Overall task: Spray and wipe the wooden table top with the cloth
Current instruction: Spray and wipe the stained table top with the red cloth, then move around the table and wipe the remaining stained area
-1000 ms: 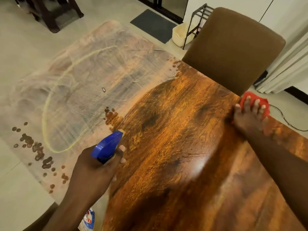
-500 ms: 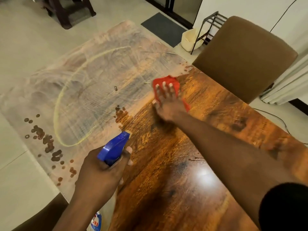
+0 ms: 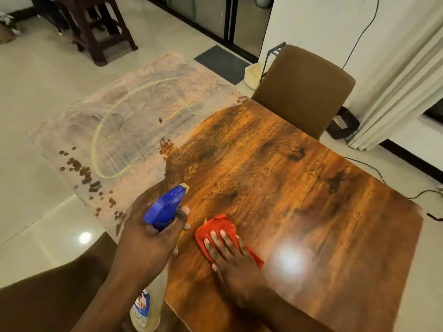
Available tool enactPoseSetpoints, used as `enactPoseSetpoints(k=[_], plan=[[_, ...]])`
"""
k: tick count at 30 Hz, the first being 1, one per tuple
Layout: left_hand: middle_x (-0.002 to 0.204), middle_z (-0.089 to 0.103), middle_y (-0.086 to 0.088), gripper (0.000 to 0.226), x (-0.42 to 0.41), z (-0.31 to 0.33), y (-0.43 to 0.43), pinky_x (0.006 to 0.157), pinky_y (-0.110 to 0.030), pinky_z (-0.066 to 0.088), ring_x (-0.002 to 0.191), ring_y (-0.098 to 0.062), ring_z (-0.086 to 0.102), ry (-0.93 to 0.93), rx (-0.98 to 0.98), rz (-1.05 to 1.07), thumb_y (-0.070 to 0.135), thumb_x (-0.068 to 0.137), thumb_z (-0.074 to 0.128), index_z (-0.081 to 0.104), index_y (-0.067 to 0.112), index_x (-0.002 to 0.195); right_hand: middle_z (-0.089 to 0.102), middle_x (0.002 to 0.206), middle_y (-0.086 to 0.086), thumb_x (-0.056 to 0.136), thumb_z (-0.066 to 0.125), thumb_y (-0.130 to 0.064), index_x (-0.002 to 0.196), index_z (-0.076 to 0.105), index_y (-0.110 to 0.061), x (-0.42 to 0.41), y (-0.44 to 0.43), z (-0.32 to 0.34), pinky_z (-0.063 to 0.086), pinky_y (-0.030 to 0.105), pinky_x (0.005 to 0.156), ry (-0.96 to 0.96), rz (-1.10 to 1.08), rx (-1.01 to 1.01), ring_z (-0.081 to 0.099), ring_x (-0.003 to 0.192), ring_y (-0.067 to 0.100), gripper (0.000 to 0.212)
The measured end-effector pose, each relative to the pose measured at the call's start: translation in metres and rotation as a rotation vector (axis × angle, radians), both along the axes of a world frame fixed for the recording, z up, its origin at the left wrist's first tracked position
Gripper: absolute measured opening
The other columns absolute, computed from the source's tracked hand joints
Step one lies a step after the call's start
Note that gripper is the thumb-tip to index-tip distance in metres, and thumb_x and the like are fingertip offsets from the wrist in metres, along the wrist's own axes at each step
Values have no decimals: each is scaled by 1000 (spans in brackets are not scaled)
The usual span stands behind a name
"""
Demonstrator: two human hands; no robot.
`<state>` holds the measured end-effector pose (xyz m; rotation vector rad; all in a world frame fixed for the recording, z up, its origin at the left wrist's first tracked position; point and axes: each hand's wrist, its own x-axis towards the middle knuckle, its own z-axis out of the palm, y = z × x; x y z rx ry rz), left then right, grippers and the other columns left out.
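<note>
The wooden table top (image 3: 299,178) fills the middle of the view; its right part is shiny dark brown, its left part (image 3: 134,125) looks pale, smeared and dotted with brown drops. My right hand (image 3: 230,257) lies flat with fingers spread on a red cloth (image 3: 215,228), pressing it onto the table near the front edge. My left hand (image 3: 148,245) grips a spray bottle with a blue trigger head (image 3: 165,207), held just left of the cloth; the nozzle points toward the table's far side. The bottle's clear body (image 3: 143,312) hangs below my wrist.
A brown upholstered chair (image 3: 304,89) stands at the table's far right side. A dark stool (image 3: 100,32) sits on the tiled floor at the back left. White curtains (image 3: 402,87) hang at the right, with black cables (image 3: 374,168) on the floor.
My right hand has swept the red cloth from the far right edge, across the middle, down to the near edge beside the spray bottle. My left hand has kept the bottle in place.
</note>
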<state>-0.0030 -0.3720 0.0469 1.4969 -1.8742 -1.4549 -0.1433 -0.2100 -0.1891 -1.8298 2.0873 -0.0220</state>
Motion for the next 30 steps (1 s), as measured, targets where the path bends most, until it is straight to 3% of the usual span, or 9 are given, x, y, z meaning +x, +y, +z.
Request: enactPoseSetpoints(k=[8, 11, 13, 16, 20, 23, 25, 28, 30], plan=[[78, 82, -1, 9, 70, 31, 128, 68, -57, 65, 51, -32, 69, 71, -49, 35, 30, 96, 71, 77, 32, 90, 58, 160, 0, 92, 50, -40, 154, 61, -25, 58, 211, 16, 33, 40, 115, -102, -84, 68, 55, 147, 22, 65], [75, 80, -2, 33, 94, 43, 167, 69, -54, 63, 56, -44, 69, 90, -49, 63, 27, 96, 71, 74, 54, 77, 62, 156, -1, 84, 50, -32, 157, 54, -25, 72, 261, 21, 28, 33, 118, -102, -110, 41, 61, 142, 20, 73], [76, 81, -1, 39, 110, 48, 189, 69, -54, 63, 57, -45, 69, 107, -29, 87, 27, 97, 71, 72, 59, 75, 45, 168, -7, 100, 41, -20, 166, 36, -26, 75, 283, 19, 18, 22, 124, -154, -181, -6, 52, 150, 16, 67], [78, 81, 1, 36, 135, 53, 214, 69, -52, 63, 53, -42, 68, 98, -15, 111, 29, 97, 70, 73, 57, 75, 26, 171, -25, 117, 37, -31, 164, 32, -42, 93, 289, 50, 15, 18, 129, -576, -584, -40, 28, 161, 5, 49], [77, 81, -5, 22, 173, 60, 233, 70, -55, 63, 47, -28, 66, 103, -9, 133, 34, 95, 71, 73, 49, 79, 58, 158, -2, 109, 62, -39, 161, 51, -28, 120, 269, 105, 48, 41, 115, -1303, -1218, -74, 59, 140, 25, 54], [77, 81, -7, 24, 207, 69, 238, 72, -56, 63, 49, -26, 66, 117, -6, 177, 35, 94, 72, 75, 51, 77, 73, 137, 20, 104, 64, -31, 147, 62, -19, 144, 250, 144, 63, 48, 91, -1771, -1412, -93, 72, 114, 37, 44], [78, 81, -5, 28, 233, 76, 238, 71, -56, 63, 50, -26, 66, 124, -12, 205, 36, 94, 72, 74, 56, 75, 69, 138, 29, 100, 67, -28, 147, 63, -13, 166, 241, 161, 59, 54, 98, -1907, -1432, -83, 70, 113, 43, 50], [80, 81, -2, 22, 283, 84, 234, 73, -58, 65, 54, -32, 70, 122, -15, 263, 42, 93, 71, 74, 57, 77, 63, 144, 35, 94, 71, -28, 147, 64, -1, 210, 227, 184, 34, 64, 126, -2043, -1415, -14, 57, 138, 50, 60], [80, 81, -1, 22, 319, 87, 228, 77, -58, 65, 55, -31, 70, 110, -20, 302, 45, 92, 70, 73, 60, 76, 72, 137, 23, 95, 72, -34, 142, 68, -2, 239, 199, 188, 32, 61, 128, -1955, -1378, 3, 59, 138, 42, 57]])
